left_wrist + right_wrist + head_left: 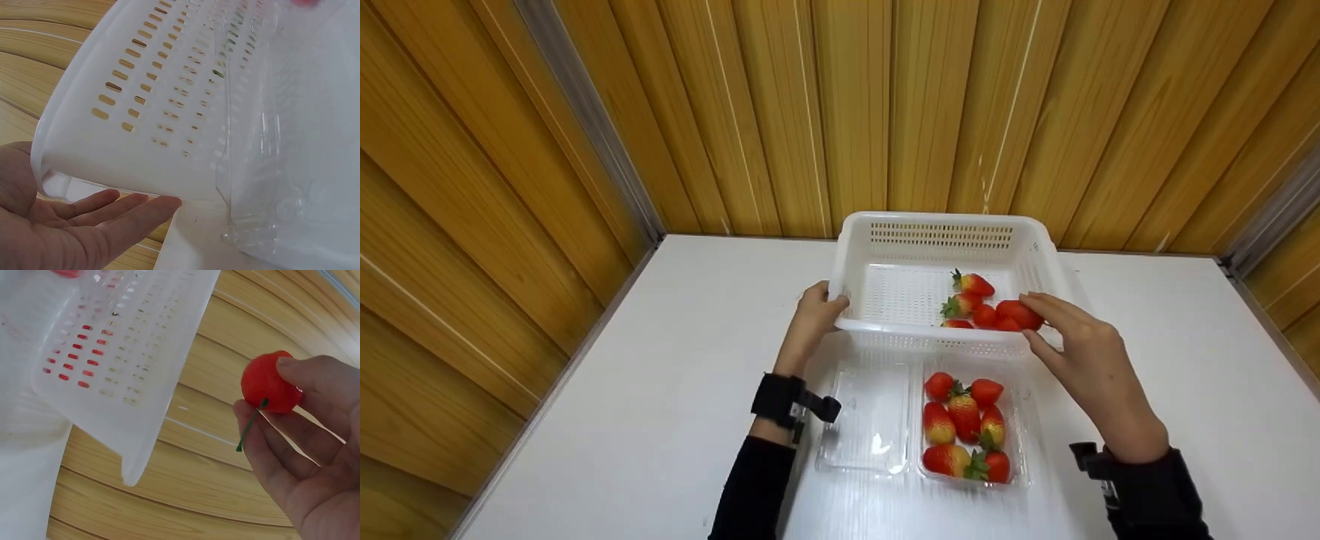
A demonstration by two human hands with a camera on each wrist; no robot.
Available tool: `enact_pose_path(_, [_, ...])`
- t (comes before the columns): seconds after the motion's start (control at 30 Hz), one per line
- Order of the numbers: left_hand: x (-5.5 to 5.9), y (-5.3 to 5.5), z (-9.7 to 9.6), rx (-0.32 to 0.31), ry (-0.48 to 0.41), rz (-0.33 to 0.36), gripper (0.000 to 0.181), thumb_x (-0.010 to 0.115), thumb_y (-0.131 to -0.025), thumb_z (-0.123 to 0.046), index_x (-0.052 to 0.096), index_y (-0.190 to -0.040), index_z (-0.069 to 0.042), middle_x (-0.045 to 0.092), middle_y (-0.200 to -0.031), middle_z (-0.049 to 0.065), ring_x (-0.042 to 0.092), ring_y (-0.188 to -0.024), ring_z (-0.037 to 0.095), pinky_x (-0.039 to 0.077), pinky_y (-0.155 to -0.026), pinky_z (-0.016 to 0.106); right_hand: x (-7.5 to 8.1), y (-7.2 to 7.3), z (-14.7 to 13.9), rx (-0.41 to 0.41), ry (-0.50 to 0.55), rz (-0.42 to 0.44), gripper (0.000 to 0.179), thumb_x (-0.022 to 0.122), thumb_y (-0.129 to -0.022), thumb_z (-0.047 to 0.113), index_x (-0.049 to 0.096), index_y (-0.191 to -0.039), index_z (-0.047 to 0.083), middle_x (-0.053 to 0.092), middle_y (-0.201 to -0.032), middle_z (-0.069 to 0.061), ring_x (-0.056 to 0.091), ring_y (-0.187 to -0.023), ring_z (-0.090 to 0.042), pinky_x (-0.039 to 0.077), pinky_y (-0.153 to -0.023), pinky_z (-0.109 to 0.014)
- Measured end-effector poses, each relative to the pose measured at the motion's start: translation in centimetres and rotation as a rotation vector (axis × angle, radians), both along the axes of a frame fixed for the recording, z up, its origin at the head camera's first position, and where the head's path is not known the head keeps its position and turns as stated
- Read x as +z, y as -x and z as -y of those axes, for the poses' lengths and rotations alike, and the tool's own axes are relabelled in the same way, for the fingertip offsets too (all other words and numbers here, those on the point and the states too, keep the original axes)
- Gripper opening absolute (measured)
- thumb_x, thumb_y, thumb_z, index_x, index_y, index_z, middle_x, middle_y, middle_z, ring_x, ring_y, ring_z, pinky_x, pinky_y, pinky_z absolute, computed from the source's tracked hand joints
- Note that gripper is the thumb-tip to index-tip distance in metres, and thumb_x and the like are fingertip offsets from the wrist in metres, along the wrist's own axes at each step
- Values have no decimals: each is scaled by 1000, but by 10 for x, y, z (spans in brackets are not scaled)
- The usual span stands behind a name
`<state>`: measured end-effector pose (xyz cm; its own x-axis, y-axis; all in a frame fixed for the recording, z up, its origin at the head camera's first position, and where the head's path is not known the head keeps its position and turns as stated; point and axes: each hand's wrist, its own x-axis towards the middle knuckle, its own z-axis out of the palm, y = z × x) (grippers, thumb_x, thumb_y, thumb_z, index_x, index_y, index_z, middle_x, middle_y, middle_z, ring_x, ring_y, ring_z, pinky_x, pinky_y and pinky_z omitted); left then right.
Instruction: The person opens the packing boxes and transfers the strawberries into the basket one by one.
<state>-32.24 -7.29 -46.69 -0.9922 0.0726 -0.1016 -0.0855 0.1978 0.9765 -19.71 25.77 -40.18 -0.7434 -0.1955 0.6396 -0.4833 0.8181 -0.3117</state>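
A white perforated plastic basket (945, 217) holds several red and yellow strawberries (976, 285) in its right part. My left hand (816, 311) holds the basket's left rim; in the left wrist view its fingers (140, 216) lie along the underside of the rim. With thumb and fingertips, my right hand (1091, 364) pinches a round red strawberry (267, 382) with a thin green stem, at the basket's right end. In front of the basket lies an opened clear plastic clamshell box (1020, 420). Several strawberries (964, 416) fill its right half.
The box's transparent lid half (870, 420) lies flat at the left. Everything stands on a white table (660, 405). Wood-patterned panels (855, 112) rise behind the table and at its left side, close behind the basket.
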Motion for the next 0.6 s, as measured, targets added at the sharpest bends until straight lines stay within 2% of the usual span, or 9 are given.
enact_pose_path(0.37, [0,0,1,5,14,18,48,57,-97,-14,50,-139,9,59,-132,25,62,-118,39,59,-87,39,-14,15,-16,-64,64,-9,50,83,-75,-9,71,-123,-2,70,-120,-23,72,-93,-43,56,-80,-55])
enact_pose_path(0.6, [0,1,0,4,17,21,47,57,-97,-14,50,-138,9,61,-129,26,63,-117,41,60,-87,41,-20,18,-20,-83,89,41,48,82,-78,-7,71,-123,1,70,-119,-24,71,-90,-44,57,-80,-58])
